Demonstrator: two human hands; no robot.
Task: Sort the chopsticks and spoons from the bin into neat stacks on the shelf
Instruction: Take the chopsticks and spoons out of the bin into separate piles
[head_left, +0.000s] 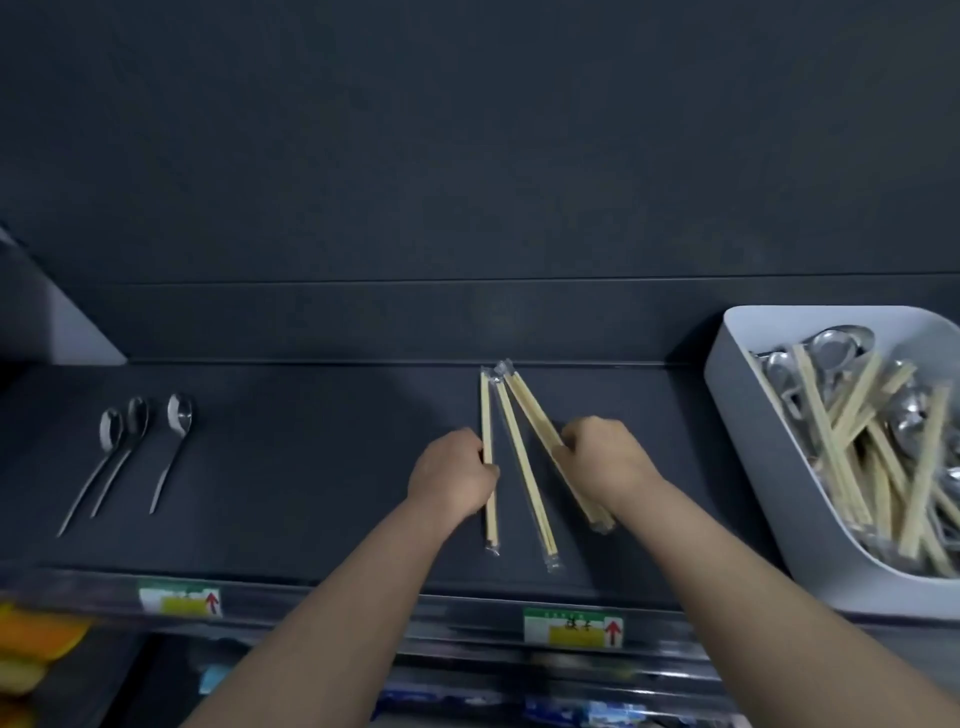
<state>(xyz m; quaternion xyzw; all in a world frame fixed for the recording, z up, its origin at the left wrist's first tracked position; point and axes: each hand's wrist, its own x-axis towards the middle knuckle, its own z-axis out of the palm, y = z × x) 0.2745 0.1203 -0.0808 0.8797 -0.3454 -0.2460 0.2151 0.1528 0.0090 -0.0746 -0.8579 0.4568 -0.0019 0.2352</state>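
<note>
The scene is dimly and evenly lit, with the dark shelf (291, 467) left murky. A soft shadow is cast on it beside the left hand (452, 480). Bright glints are seen on the spoons (145, 441) left of that hand. Wide-angle bending is shown at the bin (748, 415), and the labels (571, 626) below the shelf are blurred

the dark shelf (311, 467) carries three metal spoons (136, 441) side by side at its left, three clear-wrapped pairs of wooden chopsticks (524, 467) fanned out near its middle, and a white bin (753, 415) of mixed chopsticks and spoons at its right end.
</note>
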